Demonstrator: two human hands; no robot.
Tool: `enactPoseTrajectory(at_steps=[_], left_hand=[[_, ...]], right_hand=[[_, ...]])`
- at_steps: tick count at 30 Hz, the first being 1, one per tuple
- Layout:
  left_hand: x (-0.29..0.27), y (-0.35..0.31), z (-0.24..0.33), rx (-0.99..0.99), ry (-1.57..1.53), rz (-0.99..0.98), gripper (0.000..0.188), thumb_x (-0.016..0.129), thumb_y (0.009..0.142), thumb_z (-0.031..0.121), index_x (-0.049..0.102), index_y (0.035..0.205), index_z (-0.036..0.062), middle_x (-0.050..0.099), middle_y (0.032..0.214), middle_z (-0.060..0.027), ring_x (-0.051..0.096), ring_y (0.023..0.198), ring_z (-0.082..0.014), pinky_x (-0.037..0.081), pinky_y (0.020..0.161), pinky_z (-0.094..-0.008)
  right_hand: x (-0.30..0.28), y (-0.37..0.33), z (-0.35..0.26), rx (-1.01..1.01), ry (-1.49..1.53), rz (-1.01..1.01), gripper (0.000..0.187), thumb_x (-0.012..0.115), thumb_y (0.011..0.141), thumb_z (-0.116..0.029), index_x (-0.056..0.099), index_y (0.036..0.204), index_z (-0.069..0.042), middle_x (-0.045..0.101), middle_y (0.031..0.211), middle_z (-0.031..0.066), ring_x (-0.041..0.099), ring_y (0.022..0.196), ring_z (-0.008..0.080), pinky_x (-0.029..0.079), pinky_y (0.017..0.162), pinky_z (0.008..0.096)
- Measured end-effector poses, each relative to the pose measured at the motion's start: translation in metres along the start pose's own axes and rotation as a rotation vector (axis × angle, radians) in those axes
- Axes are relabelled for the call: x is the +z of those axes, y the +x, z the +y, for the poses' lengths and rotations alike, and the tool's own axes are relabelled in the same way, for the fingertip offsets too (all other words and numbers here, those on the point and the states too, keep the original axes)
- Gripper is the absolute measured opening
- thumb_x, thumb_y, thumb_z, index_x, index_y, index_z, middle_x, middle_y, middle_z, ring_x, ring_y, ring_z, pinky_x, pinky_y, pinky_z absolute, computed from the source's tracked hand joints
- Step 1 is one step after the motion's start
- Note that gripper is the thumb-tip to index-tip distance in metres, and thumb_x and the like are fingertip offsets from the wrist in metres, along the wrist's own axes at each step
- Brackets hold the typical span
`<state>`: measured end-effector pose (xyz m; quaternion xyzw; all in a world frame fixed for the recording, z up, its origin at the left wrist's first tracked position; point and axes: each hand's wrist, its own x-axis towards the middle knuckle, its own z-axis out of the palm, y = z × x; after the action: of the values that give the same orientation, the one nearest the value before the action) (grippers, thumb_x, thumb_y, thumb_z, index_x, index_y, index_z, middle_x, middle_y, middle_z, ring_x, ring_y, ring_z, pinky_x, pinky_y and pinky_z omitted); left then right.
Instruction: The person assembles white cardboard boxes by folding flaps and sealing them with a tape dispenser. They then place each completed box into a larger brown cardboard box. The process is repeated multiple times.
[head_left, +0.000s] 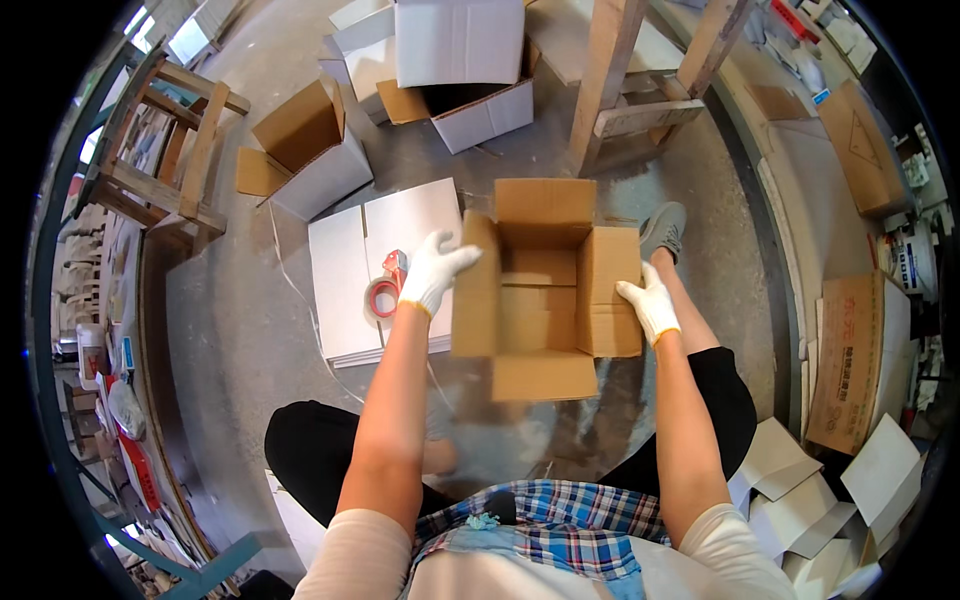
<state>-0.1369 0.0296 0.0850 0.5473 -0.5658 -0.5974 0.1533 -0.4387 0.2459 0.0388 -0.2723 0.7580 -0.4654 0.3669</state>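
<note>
An open cardboard box (538,312) with brown inner faces and four spread flaps stands before me between my knees. My right hand (652,303), in a white glove, grips its right flap, thumb on the inner face and fingers behind. At the left flap is my left hand (436,272), also gloved, its fingers apart and its tips close to the flap's edge; whether they touch it I cannot tell. Beneath that hand a tape dispenser (396,266) with a red-cored roll of tape (382,297) lies on a stack of flat white cartons (345,250).
Opened white boxes (325,165) stand beyond the stack, with another white box (460,45) on top of one. Wooden trestles (610,80) stand far right and far left. Cardboard pieces (800,490) lie at lower right. Loaded shelving (120,400) runs along the left.
</note>
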Motion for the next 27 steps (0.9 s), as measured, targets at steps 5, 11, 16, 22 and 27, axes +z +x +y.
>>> enactPoseTrajectory(at_steps=[5,11,16,22,27], left_hand=[[0.011,0.048,0.042,-0.001,0.218,-0.125,0.05,0.08,0.082,0.029,0.068,0.117,-0.0047,0.072,0.099,-0.0118,0.068,0.087,-0.0191,0.055,0.075,-0.0334],[0.004,0.067,0.019,-0.054,-0.1,-0.243,0.027,0.078,0.084,0.014,0.074,0.107,0.0,0.073,0.098,-0.0085,0.068,0.087,-0.0171,0.056,0.076,-0.0315],[-0.011,0.082,-0.016,-0.071,-0.325,-0.335,0.03,0.075,0.09,0.014,0.069,0.116,0.0004,0.073,0.109,-0.0095,0.07,0.094,-0.0188,0.058,0.084,-0.0336],[-0.007,0.087,-0.047,-0.147,-0.686,-0.459,0.036,0.074,0.091,0.02,0.066,0.12,-0.0002,0.071,0.114,-0.0108,0.07,0.099,-0.0209,0.058,0.09,-0.0366],[0.042,0.114,-0.103,-0.119,-0.402,0.001,0.063,0.059,0.097,0.056,0.066,0.115,-0.0037,0.069,0.102,-0.0077,0.064,0.084,-0.0182,0.054,0.075,-0.0321]], right_hand=[[0.022,-0.005,-0.017,0.052,-0.297,0.207,0.061,0.062,0.083,-0.015,0.049,0.141,0.0,0.067,0.123,0.0198,0.065,0.109,0.0283,0.049,0.096,0.0363],[0.048,-0.002,0.012,0.034,0.017,0.241,0.054,0.06,0.091,-0.023,0.051,0.14,-0.002,0.064,0.128,0.0184,0.061,0.117,0.0291,0.044,0.103,0.0365],[0.07,0.006,0.032,0.057,-0.087,0.382,0.059,0.059,0.099,-0.042,0.052,0.139,0.0,0.061,0.136,0.0202,0.057,0.125,0.0334,0.041,0.106,0.0394],[0.076,0.014,0.045,0.178,-0.014,0.261,0.071,0.047,0.103,-0.055,0.046,0.145,0.001,0.053,0.145,0.0224,0.05,0.133,0.0337,0.037,0.111,0.0385],[0.079,0.023,0.049,0.215,0.108,0.146,0.076,0.037,0.104,-0.058,0.04,0.15,0.002,0.045,0.153,0.0214,0.042,0.141,0.035,0.03,0.116,0.0388]])
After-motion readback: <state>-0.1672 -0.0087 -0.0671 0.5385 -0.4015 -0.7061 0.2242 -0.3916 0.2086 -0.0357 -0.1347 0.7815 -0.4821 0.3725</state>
